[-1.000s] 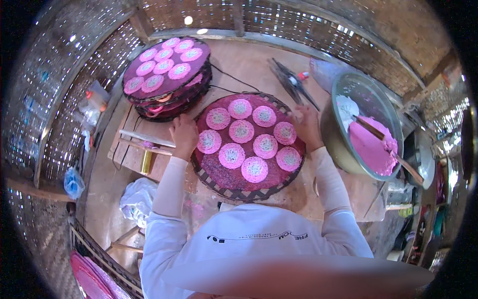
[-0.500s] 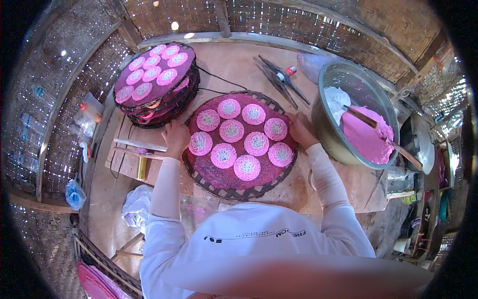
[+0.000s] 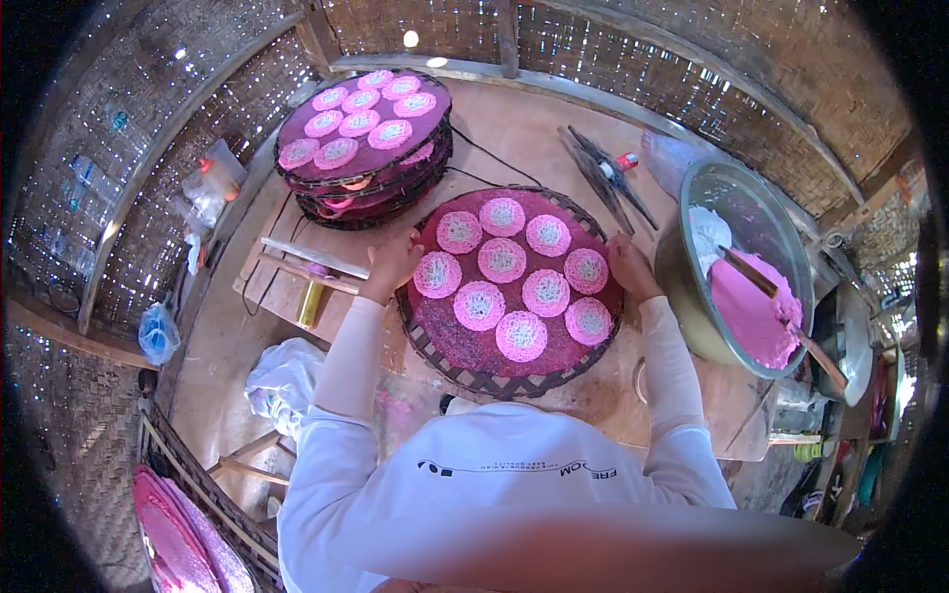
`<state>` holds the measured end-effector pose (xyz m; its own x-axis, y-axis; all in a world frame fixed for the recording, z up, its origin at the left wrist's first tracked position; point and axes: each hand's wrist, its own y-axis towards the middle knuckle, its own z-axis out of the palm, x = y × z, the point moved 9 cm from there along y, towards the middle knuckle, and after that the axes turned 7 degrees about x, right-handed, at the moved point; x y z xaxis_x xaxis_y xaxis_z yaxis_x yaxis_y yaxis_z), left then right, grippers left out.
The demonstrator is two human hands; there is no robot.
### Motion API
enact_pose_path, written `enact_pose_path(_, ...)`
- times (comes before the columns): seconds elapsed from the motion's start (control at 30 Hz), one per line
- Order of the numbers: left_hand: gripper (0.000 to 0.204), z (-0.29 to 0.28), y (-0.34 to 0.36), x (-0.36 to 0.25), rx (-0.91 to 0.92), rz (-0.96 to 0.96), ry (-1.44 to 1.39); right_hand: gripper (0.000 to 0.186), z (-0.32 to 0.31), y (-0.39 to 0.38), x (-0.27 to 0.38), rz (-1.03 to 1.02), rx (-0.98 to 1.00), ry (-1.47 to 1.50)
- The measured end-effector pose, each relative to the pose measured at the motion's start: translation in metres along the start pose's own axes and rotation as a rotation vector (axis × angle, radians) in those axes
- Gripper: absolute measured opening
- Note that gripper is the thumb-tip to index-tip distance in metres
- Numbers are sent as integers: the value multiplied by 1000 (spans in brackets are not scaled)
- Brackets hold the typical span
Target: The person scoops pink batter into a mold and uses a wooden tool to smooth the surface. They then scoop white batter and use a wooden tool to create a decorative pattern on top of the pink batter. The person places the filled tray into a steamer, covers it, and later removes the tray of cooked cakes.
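A round woven bamboo tray (image 3: 442,334) lies before me, lined with a dark pink sheet. Several lacy pink rounds with pale centres (image 3: 502,260) are spread over it. My left hand (image 3: 393,265) grips the tray's left rim with fingers bent round the edge. On the opposite rim, my right hand (image 3: 634,267) has a similar hold, the thumb side over the edge. Some fingertips of both hands are hidden. Beyond my left hand, a stack of similar trays (image 3: 425,135) carries more pink rounds on top.
At right stands a large basin (image 3: 682,296) with pink paste (image 3: 743,306), white paste (image 3: 708,235) and wooden-handled tools (image 3: 748,271). A dark tong-like tool (image 3: 598,178) lies behind the tray. The wooden table (image 3: 504,119) has a gold-coloured cylinder (image 3: 311,303) by its left edge.
The view has turned, so the table and everything on it appear shifted to the right and slightly rotated. Both hands stay on the tray's rim.
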<state>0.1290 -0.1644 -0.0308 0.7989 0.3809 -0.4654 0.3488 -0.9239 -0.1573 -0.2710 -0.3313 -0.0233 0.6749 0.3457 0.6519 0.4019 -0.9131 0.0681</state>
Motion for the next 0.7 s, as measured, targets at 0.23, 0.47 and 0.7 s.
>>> enact_pose_path(0.23, 33, 5, 4, 11, -31, 28, -12, 28, -2, -43, -12, 43, 14, 211)
enact_pose_path(0.47, 24, -38, -31, -43, -283, 124, 294, 26, -27, -73, 51, 15, -157, -1)
enact_pose_path(0.7, 21, -77, -43, -84, -186, 238, 244, 20, -68, -82, 99, -156, -359, 61)
